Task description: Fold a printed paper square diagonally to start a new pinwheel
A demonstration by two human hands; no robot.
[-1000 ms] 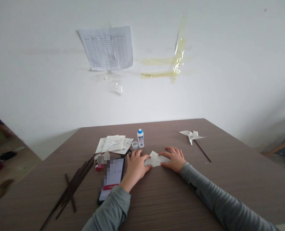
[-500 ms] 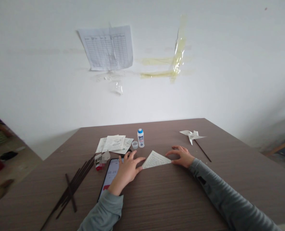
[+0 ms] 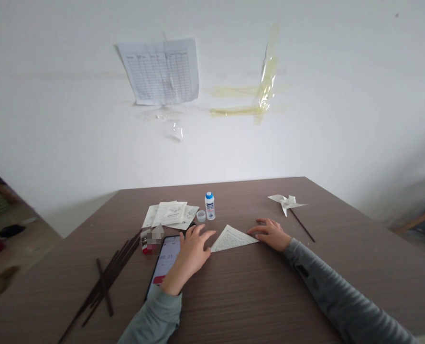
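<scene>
A printed paper folded into a triangle (image 3: 233, 239) lies on the brown table (image 3: 241, 296), its peak pointing away from me. My left hand (image 3: 195, 248) is at its left corner, fingers apart, the thumb by the tip. At the right corner rests my right hand (image 3: 271, 235), fingers spread, fingertips by the paper's edge. Neither hand is closed round anything. Beyond the triangle a white bottle with a blue cap (image 3: 210, 206) stands upright beside a small clear cup (image 3: 201, 216).
A paper pinwheel (image 3: 287, 203) on a brown stick lies at the right. On the left are stacked paper sheets (image 3: 169, 214), a small red and white packet (image 3: 149, 242), a phone (image 3: 166, 255) partly under my left wrist, and several dark sticks (image 3: 106, 282).
My left hand has shifted slightly left. The fingers of my right hand lie flatter, and its thumb is less visible. The folded paper has barely moved.
</scene>
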